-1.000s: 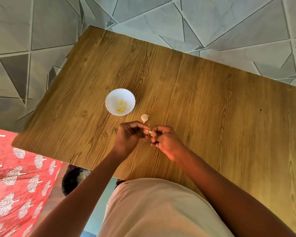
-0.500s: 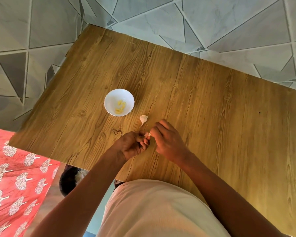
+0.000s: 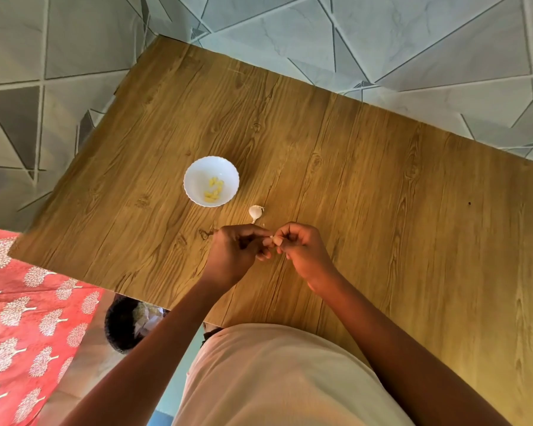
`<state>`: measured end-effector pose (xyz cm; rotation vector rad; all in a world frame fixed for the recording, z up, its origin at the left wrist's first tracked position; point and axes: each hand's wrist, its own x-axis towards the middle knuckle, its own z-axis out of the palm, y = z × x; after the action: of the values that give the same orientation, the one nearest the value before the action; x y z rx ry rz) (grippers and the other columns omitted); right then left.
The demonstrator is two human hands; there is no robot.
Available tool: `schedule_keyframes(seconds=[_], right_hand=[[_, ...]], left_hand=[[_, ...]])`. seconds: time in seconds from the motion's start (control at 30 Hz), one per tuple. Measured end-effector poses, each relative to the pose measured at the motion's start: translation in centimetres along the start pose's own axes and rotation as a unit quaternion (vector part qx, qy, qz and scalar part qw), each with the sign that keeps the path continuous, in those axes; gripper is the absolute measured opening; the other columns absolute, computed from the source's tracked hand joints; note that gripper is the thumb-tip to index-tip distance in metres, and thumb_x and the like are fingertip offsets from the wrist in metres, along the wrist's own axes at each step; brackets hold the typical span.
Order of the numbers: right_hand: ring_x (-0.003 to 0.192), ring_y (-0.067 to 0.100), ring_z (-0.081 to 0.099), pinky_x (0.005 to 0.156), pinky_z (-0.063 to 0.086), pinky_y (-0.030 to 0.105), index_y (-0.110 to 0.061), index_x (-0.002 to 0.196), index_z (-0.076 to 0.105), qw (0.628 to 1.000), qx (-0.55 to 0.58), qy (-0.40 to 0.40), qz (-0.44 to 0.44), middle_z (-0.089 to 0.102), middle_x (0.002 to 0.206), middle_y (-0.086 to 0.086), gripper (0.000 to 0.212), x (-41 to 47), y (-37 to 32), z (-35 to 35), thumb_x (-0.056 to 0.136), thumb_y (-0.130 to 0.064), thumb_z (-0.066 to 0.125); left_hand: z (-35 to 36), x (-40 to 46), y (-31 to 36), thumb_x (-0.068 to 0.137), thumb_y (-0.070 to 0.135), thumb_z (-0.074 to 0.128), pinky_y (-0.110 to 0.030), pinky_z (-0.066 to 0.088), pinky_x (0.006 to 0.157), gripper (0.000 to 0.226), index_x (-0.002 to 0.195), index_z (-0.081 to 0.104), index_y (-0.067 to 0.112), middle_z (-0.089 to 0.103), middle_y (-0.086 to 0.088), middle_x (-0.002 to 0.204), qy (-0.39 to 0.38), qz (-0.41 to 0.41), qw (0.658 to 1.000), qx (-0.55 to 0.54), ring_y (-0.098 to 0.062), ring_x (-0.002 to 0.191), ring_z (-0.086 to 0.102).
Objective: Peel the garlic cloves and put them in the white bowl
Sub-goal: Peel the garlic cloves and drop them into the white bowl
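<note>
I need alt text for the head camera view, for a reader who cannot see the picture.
Seen from above, a person's left hand and right hand pinch a small garlic clove between them over a wooden table. Beyond the hands lies another piece of garlic, and left of it a white bowl holds peeled yellow cloves.

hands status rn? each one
Left hand: fingers curled, pinching the garlic clove.
Right hand: fingers curled, pinching the same clove.

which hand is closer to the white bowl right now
Left. The left hand sits just below and slightly right of the white bowl; the right hand is further right, past the loose garlic piece.
</note>
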<state>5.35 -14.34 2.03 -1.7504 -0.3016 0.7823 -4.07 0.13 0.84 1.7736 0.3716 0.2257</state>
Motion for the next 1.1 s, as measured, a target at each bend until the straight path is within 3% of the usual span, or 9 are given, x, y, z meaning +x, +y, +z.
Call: schedule_keyframes(seconds=[0.17,0.27,0.37,0.53,0.67,0.77,0.93,1.03,1.1], right_hand=[[0.062,-0.001,0.058,0.060,0.044,0.014,-0.003,0.086,0.069,1.000,0.030,0.001,0.000,0.070,0.066,-0.011,0.017,-0.4,-0.4,0.1,0.096,0.007,0.059],[0.072,0.006,0.062,0.067,0.049,0.024,-0.011,0.088,0.072,0.998,-0.056,0.028,-0.031,0.069,0.076,-0.006,0.011,-0.2,0.1,-0.1,0.094,-0.003,0.065],[0.072,0.008,0.062,0.065,0.051,0.023,-0.013,0.088,0.073,0.993,-0.102,0.041,-0.050,0.069,0.078,-0.003,0.007,-0.3,0.5,-0.3,0.092,-0.007,0.070],[0.067,0.007,0.063,0.060,0.050,0.018,-0.012,0.084,0.074,0.979,-0.175,0.045,-0.090,0.068,0.074,-0.007,0.006,-0.4,0.8,0.1,0.084,-0.006,0.077],[0.067,0.009,0.064,0.059,0.050,0.017,-0.013,0.083,0.076,0.975,-0.193,0.050,-0.099,0.069,0.073,-0.007,0.007,-0.2,0.8,0.2,0.082,-0.007,0.080],[0.072,0.007,0.065,0.062,0.049,0.015,-0.015,0.088,0.076,0.973,-0.195,0.062,-0.106,0.070,0.077,-0.009,0.009,-0.3,0.9,0.2,0.083,-0.016,0.084],[0.086,0.006,0.067,0.075,0.054,0.018,-0.017,0.108,0.071,0.980,-0.160,0.072,-0.097,0.071,0.092,-0.010,0.025,-0.4,0.5,0.0,0.085,-0.018,0.080],[0.085,0.006,0.070,0.074,0.057,0.022,-0.015,0.106,0.075,0.984,-0.130,0.065,-0.101,0.074,0.088,-0.009,0.019,-0.6,0.2,0.2,0.088,-0.020,0.079],[0.079,0.012,0.072,0.072,0.061,0.031,-0.013,0.101,0.077,0.988,-0.102,0.055,-0.100,0.075,0.083,-0.006,0.017,-0.6,0.1,0.4,0.087,-0.022,0.082]], left_hand=[[0.3,0.1,0.2,0.090,0.001,0.075,-0.043,0.065,0.070,0.011,0.101,0.077,-0.001,0.078,-0.011,0.081,0.030,-0.061,0.994,-0.086,-0.031,0.072,0.077],[0.4,0.0,0.3,0.091,-0.003,0.073,-0.042,0.064,0.073,0.011,0.101,0.075,-0.005,0.078,-0.019,0.084,0.057,-0.103,0.982,-0.148,-0.037,0.076,0.077],[0.3,0.0,0.3,0.093,-0.003,0.071,-0.041,0.062,0.076,0.013,0.105,0.073,-0.008,0.077,-0.023,0.087,0.081,-0.140,0.967,-0.196,-0.037,0.079,0.076],[0.5,-0.1,-0.3,0.093,-0.002,0.072,-0.047,0.063,0.078,0.011,0.102,0.077,-0.002,0.078,-0.016,0.086,0.105,-0.141,0.974,-0.146,-0.037,0.079,0.076],[0.8,-0.2,-0.6,0.092,0.001,0.074,-0.032,0.062,0.077,0.013,0.102,0.080,0.007,0.080,-0.003,0.091,0.123,-0.122,0.981,-0.083,-0.022,0.081,0.076],[0.7,-0.3,-0.4,0.092,0.002,0.074,-0.028,0.062,0.079,0.013,0.104,0.080,0.007,0.080,-0.001,0.092,0.127,-0.110,0.982,-0.087,-0.018,0.084,0.076],[0.5,-0.6,-0.1,0.091,0.001,0.076,-0.033,0.063,0.084,0.017,0.107,0.078,0.002,0.080,-0.004,0.098,0.133,-0.078,0.982,-0.105,-0.022,0.092,0.077],[0.5,-0.8,0.0,0.090,-0.001,0.077,-0.032,0.063,0.085,0.017,0.107,0.078,0.001,0.080,-0.004,0.098,0.141,-0.066,0.982,-0.104,-0.022,0.093,0.078],[0.6,-0.8,0.2,0.088,-0.002,0.077,-0.031,0.062,0.085,0.017,0.104,0.079,0.000,0.081,-0.003,0.096,0.139,-0.053,0.985,-0.091,-0.020,0.092,0.078]])
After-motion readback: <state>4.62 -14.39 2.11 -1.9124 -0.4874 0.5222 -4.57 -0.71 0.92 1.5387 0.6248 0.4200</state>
